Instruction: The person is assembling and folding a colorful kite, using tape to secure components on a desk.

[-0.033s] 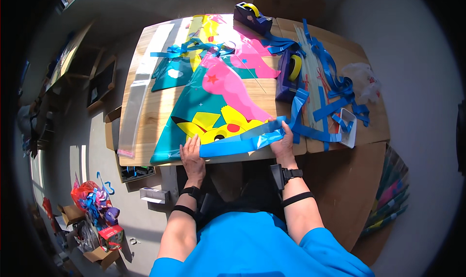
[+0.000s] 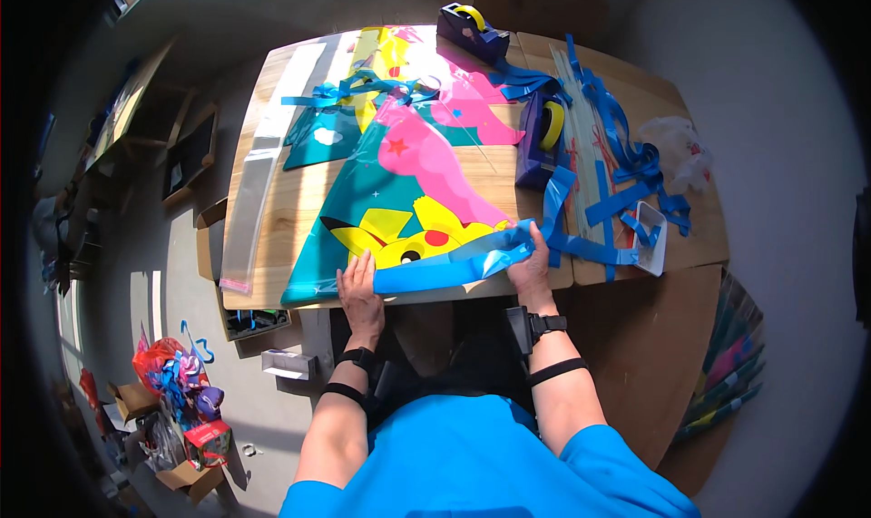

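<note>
nothing moved: glossy blue ribbon (image 2: 454, 266), flat

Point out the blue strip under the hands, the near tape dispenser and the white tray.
blue strip (image 2: 445, 266), head view, its middle
tape dispenser (image 2: 539, 141), head view, purple body
white tray (image 2: 655, 239), head view, right rim

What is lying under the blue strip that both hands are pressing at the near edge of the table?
Under the blue strip lies the colourful kite sheet, with its yellow figure showing just above. Left hand and right hand press it down. The sheet's bottom edge is covered.
</note>
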A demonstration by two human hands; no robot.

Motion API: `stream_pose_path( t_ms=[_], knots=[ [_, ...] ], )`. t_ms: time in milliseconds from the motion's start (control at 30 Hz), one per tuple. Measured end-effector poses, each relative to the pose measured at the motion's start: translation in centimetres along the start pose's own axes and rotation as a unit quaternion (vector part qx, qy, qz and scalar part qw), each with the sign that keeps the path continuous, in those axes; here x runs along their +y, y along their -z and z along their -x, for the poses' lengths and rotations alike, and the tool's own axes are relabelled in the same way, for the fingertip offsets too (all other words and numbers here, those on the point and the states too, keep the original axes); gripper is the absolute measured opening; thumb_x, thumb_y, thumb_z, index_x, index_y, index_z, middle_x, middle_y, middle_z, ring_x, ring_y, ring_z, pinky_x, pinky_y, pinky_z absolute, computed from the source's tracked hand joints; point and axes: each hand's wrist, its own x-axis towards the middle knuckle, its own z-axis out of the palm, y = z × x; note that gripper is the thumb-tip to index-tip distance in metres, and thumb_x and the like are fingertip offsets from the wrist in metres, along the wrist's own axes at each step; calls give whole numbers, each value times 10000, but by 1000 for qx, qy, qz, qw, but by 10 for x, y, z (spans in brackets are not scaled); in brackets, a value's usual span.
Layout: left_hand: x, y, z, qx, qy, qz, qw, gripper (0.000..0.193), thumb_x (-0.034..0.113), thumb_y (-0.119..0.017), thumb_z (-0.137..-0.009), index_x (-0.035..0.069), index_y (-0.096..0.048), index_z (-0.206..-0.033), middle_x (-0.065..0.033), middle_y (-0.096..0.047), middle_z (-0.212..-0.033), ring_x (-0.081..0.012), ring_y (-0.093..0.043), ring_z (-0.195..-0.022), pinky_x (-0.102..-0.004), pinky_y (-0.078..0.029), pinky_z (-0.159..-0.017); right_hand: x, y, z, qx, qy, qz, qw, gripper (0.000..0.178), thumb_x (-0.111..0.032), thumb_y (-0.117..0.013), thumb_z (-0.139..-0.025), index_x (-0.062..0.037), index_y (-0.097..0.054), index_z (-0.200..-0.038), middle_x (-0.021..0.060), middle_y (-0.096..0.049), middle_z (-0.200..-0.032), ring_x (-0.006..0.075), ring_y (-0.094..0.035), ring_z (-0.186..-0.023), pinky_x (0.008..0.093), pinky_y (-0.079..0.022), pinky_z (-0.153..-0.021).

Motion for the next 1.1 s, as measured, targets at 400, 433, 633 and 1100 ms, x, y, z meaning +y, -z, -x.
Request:
stream_pose_path(
  t_ms=[400, 433, 633, 1100],
  knots=[
    [1, 0, 0, -8, -22, -39, 999, 419, 157, -500, -950, 30, -544, -1347, -60, -495, -1446, -275, -417, -1351, -449, -280, -1153, -36, 3, -4, 40, 84, 22, 995, 431, -122, -458, -976, 30, -384, -1373, 191, -467, -1384, 347, -441, -1321, 463, -351, -1128],
    [1, 1, 0, -7, -24, -43, 999, 418, 156, -502, -949, 30, -544, -1346, -61, -495, -1446, -276, -417, -1351, -448, -280, -1153, -42, 7, -4, 2, 64, 7, 998, 482, -153, -385, -1009, 10, -253, -1442, 231, -358, -1475, 360, -384, -1368, 495, -335, -1134],
    [-1, -1, 1, -12, -31, -47, 998, 418, 123, -496, -947, 31, -537, -1352, -67, -493, -1447, -280, -410, -1358, -448, -281, -1153, -56, 13, 6, -13, 66, 83, 994, 370, -112, -355, -1026, -7, -350, -1381, 257, -425, -1416, 390, -450, -1314, 512, -394, -1099],
    [-4, 5, 1, -25, -30, -31, 999, 459, 46, -530, -901, 41, -532, -1360, -66, -487, -1452, -280, -410, -1361, -441, -294, -1148, -51, -8, -57, 269, 56, 542, 794, 425, -366, -853, -746, -46, -581, -676, 47, -569, -631, 112, -495, -491, 244, -327, -407]
  ],
)
